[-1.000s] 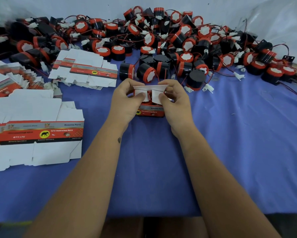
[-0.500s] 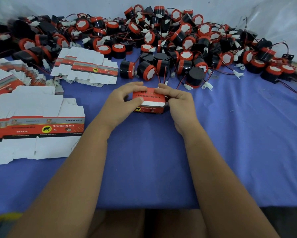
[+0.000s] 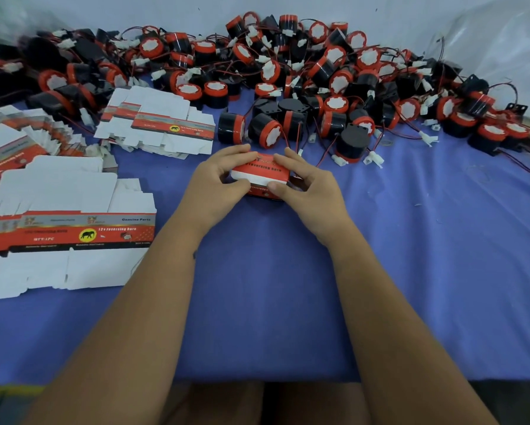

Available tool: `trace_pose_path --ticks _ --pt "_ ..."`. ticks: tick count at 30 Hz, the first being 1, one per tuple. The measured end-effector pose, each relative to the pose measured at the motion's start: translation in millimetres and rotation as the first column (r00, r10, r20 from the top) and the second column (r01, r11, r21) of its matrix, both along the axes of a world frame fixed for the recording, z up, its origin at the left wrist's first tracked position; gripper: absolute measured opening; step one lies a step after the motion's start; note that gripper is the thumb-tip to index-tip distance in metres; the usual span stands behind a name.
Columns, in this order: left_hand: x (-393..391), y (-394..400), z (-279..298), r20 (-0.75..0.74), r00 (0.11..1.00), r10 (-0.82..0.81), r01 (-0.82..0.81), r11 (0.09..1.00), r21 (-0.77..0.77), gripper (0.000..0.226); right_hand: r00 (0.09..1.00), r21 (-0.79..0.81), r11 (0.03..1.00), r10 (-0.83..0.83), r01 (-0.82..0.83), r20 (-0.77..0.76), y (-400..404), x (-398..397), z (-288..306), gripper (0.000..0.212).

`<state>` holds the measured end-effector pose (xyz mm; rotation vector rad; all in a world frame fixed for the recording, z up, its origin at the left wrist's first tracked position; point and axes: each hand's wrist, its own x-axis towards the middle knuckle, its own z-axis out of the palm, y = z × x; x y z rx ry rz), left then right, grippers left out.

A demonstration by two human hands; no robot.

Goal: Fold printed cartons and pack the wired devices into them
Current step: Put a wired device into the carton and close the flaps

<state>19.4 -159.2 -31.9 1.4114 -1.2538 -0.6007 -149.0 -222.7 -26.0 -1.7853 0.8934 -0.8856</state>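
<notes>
A small red printed carton (image 3: 262, 173) stands on the blue cloth at the middle of the table, its red lid flap folded down over the top with a white strip showing along the front edge. My left hand (image 3: 219, 176) grips its left side, fingers over the top and thumb at the front. My right hand (image 3: 306, 182) grips the right side the same way. What is inside the carton is hidden. A big heap of black and red wired devices (image 3: 303, 87) lies just behind it.
Flat unfolded cartons lie to the left: a near stack (image 3: 67, 237), a far stack (image 3: 162, 124) and a fanned pile (image 3: 15, 139) at the left edge. Loose devices with white plugs (image 3: 372, 157) trail to the right. The blue cloth (image 3: 441, 256) covers the table.
The white top flaps that stood up between my fingers a second ago are folded in, and the red lid is pressed down over the carton. Both hands stayed on the carton.
</notes>
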Motion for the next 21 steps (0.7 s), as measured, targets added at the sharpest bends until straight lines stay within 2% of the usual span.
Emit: trace_pose_path --ticks 5,10,16,21 --pt "0.5 -0.8 -0.5 0.086 0.996 0.036 -0.035 0.999 -0.005 0.046 0.999 -0.052 0.998 -0.046 0.045 -0.018 0.0 4.0 1.2 0.046" --pt "-3.7 0.8 4.0 0.014 0.999 0.037 -0.037 0.999 -0.012 0.045 0.998 -0.09 0.994 -0.063 0.062 -0.013 1.7 3.4 -0.3 0.045" --pt "-6.0 -1.8 6.0 -0.04 0.998 0.054 -0.055 0.998 -0.027 0.042 0.987 -0.247 0.962 -0.138 0.114 -0.082 1.9 6.9 1.1 0.04" --pt "-7.3 -1.4 5.8 -0.092 0.992 0.082 -0.089 0.993 -0.08 0.033 0.987 -0.257 0.956 -0.157 0.145 -0.027 2.4 6.3 3.6 0.036"
